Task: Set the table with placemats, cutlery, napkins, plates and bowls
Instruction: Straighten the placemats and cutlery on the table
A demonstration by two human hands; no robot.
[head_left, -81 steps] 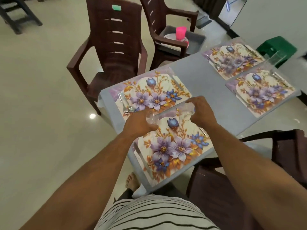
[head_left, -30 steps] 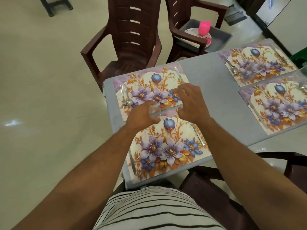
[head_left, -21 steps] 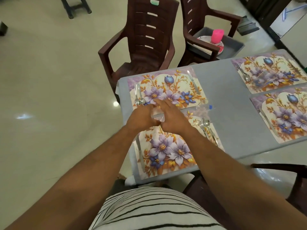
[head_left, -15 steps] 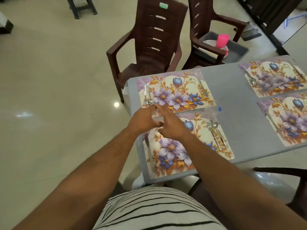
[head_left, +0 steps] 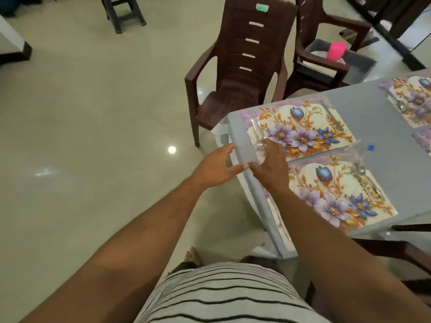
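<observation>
Two floral placemats lie at the grey table's (head_left: 373, 117) left end, a far placemat (head_left: 303, 127) and a near placemat (head_left: 335, 192). A fork (head_left: 256, 130) rests on the far placemat's left side. A spoon and fork (head_left: 363, 183) lie on the near placemat's right side. My right hand (head_left: 270, 164) is over the table's left edge between the placemats, its fingers curled down on a small clear plastic piece (head_left: 259, 157). My left hand (head_left: 217, 166) hovers just off the table edge with its fingers spread and its thumb tip near my right hand's fingers.
A clear bag with a blue tag (head_left: 363, 149) lies between the placemats. More placemats (head_left: 410, 99) sit at the right. A brown chair (head_left: 245, 66) stands beyond the table; another chair holds a grey bin (head_left: 359, 66) with a pink cup (head_left: 335, 50). A chair arm (head_left: 408, 248) is at my right.
Both hands slid left from the near placemat's top to the table's left edge. My left hand let go and opened. The view swung left.
</observation>
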